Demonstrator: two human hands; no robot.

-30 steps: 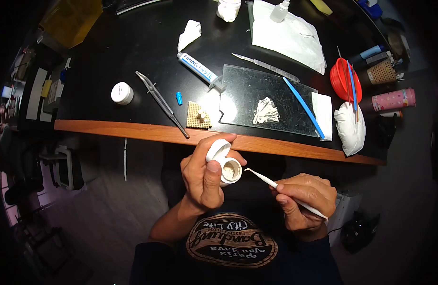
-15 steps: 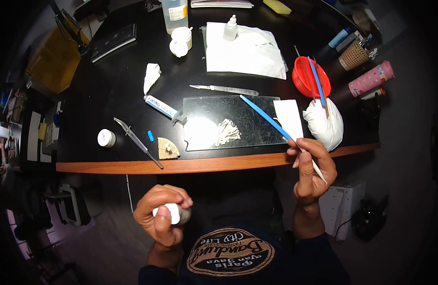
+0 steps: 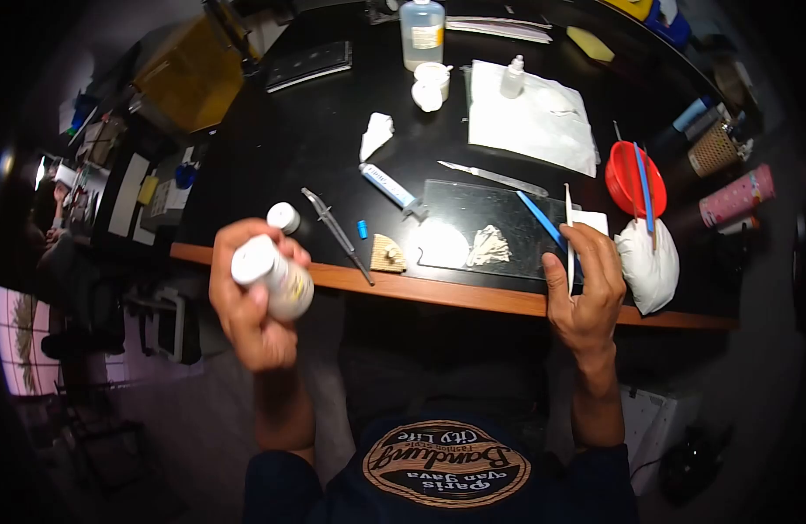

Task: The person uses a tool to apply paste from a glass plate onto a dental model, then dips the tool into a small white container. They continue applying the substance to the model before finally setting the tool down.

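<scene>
My left hand (image 3: 250, 301) is wrapped round a small white-capped bottle (image 3: 291, 293) with yellow marks on its body, held tilted before the desk's front edge. My right hand (image 3: 591, 284) is at the right end of a glass plate (image 3: 460, 210), thumb and fingers round a thin white pointed stick (image 3: 569, 210). Beside the stick, a blue-handled tool (image 3: 538, 216) lies slanted on the plate. A small heap of off-white paste (image 3: 489, 247) is spread on the glass. A piece of white paper (image 3: 591, 223) lies partly under the right fingers.
Tweezers (image 3: 335, 234), a honeycomb tray (image 3: 387, 255) and a firing paste syringe (image 3: 390, 188) lie left of the plate, with a white jar (image 3: 283, 217) farther left. A scalpel (image 3: 494, 177) lies behind. Right are a red bowl (image 3: 630, 196) and a white bundle (image 3: 649, 271).
The view has turned left. My left hand has risen toward the desk edge with the bottle. My right hand has moved over the plate's right end, the stick now more upright in view.
</scene>
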